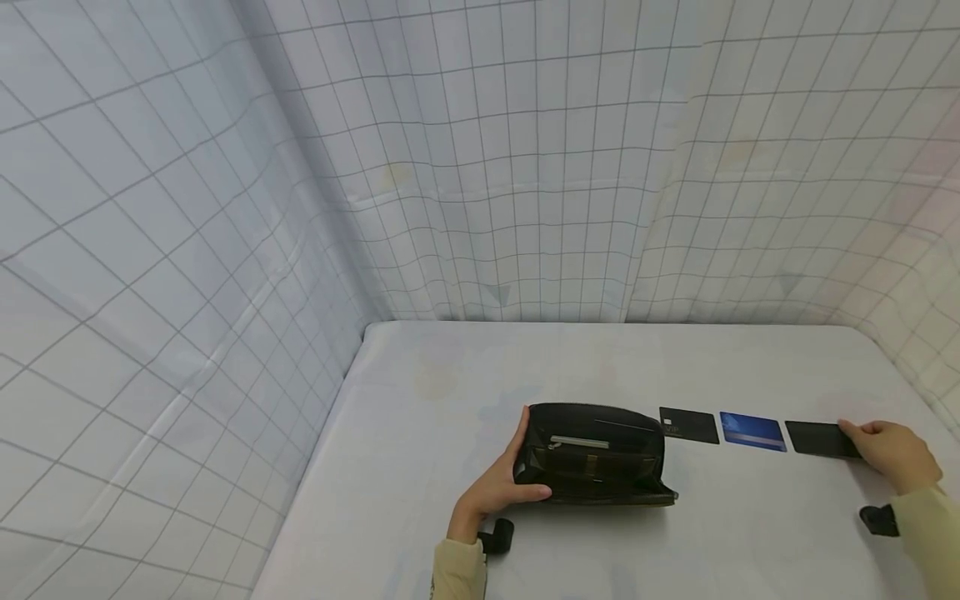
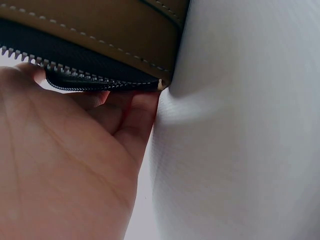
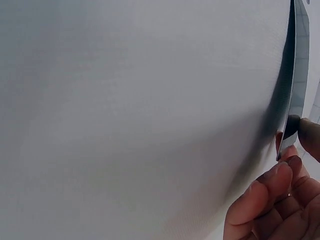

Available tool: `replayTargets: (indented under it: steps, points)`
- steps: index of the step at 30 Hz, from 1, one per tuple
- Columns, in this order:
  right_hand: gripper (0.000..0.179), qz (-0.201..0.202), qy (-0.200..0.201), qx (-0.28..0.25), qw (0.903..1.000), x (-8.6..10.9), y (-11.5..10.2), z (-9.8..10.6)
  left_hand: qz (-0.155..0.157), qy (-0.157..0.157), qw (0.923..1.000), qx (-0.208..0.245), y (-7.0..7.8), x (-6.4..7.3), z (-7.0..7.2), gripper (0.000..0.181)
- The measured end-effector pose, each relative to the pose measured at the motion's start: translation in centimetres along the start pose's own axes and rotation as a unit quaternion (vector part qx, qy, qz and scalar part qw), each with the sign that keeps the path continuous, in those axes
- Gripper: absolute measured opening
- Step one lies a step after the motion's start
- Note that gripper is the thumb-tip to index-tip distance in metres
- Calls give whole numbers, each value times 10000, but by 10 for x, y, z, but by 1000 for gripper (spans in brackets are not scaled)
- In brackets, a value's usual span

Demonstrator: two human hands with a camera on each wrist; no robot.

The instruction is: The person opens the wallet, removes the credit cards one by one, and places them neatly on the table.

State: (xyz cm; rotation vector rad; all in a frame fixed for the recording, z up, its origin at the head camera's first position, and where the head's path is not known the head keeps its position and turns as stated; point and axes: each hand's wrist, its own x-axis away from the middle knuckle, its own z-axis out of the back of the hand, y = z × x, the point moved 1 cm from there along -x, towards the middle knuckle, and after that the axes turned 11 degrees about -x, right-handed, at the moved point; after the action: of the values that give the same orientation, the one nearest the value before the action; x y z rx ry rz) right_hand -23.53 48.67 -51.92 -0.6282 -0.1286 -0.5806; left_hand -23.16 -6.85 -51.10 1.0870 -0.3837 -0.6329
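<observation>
A black zip wallet (image 1: 600, 467) stands unzipped on the white table, with a silver zip across its inner pocket. My left hand (image 1: 491, 487) grips its left end, thumb at the near edge and a finger at the far corner. The left wrist view shows the wallet's brown stitched outside (image 2: 100, 35) and the zip teeth above my palm. Over to the right, my right hand (image 1: 900, 454) pinches the right end of a black card (image 1: 813, 439). In the right wrist view this card (image 3: 301, 65) appears almost edge-on, tilted off the table at my fingertips.
A black card marked VIP (image 1: 690, 425) and a blue card (image 1: 752, 431) lie in a row between the wallet and the held card. White gridded curtains (image 1: 525, 208) hang behind and beside the table (image 1: 420, 417). Dark straps show at both wrists.
</observation>
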Motion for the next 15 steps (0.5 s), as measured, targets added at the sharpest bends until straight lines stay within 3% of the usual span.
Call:
replayTargets:
  steps: [8,15]
  points:
    - [71,-271,-60,-79,9996,-1,2,-3,-49,112,9999,96,-2,0,-1,110]
    - [71,-76,-25,-119,9999,-3,4,-4,12,43,10000,68,1,1,0,110]
